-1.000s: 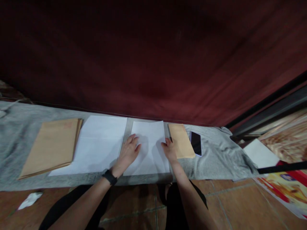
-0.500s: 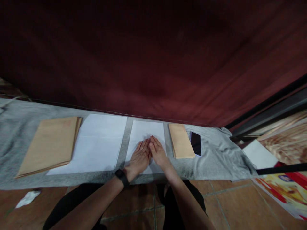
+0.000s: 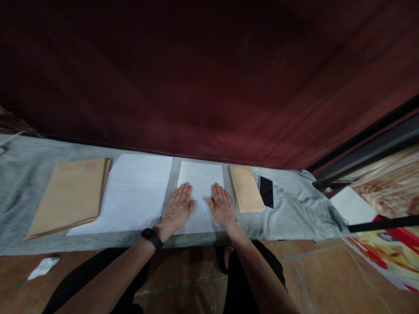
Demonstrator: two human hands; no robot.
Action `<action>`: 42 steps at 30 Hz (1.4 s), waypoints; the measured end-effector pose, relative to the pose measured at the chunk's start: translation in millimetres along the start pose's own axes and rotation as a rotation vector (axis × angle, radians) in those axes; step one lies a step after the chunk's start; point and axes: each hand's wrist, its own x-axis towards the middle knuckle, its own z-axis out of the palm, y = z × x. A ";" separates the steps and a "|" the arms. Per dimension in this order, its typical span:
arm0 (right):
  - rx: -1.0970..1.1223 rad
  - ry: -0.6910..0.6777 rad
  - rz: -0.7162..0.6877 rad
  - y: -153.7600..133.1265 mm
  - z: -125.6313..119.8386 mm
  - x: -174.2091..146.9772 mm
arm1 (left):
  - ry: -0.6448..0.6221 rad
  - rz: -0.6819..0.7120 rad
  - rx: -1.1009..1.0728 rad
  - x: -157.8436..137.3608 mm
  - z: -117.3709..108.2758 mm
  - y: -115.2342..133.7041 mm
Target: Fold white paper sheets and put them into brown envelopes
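With both palms down, we've got the middle white sheet [image 3: 200, 211] flat on the grey cloth [image 3: 297, 211]. Our left hand [image 3: 176, 208] covers part of its left edge: fingers straight and close together, thumb out toward the middle, nothing gripped. Our right hand [image 3: 222, 208] mirrors that on the right edge, also flat with thumb pointing inward, nothing gripped. Hands apart, strip of paper showing between the thumbs. How hard we're pressing, we can't tell.

Left of that sheet, across a narrow strip of cloth: larger white paper [image 3: 135, 196]. Big brown envelopes [image 3: 68, 194] are stacked left of it, lapping over its left side. Right of our right hand: stack of smaller tan envelopes [image 3: 247, 189], then a phone [image 3: 266, 192], dark screen up, just beside them; can't tell if they touch.

We've a black watch [image 3: 152, 238] on the left wrist. Dark red curtain [image 3: 209, 87] behind the cloth. On the tiled floor [image 3: 176, 279]: white scrap [image 3: 43, 267] at left. Colourful printed packaging [image 3: 393, 259] sits low at far right.
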 end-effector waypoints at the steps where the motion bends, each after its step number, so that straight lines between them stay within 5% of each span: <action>1: 0.004 0.007 0.007 1.4 -0.1 -1.0 | -0.002 -0.015 0.005 -1.5 -0.8 -1.7; 15: -0.002 0.071 0.041 12.7 -4.6 -16.8 | 0.069 -0.151 0.102 -16.4 -4.6 -7.7; 20: -0.087 0.097 -0.007 3.4 -8.8 -19.5 | 0.156 0.121 0.035 -17.0 -8.9 -0.5; 26: -0.012 -0.058 -0.262 -15.6 -8.6 -20.7 | 0.052 0.400 -0.026 -18.7 -1.4 26.4; 33: -0.083 -0.083 -0.253 -9.9 -5.2 -28.7 | 0.000 0.393 -0.047 -22.1 2.1 29.9; 42: -0.179 -0.014 -0.166 2.6 -0.9 -32.7 | 0.015 0.221 0.018 -19.8 -2.1 4.2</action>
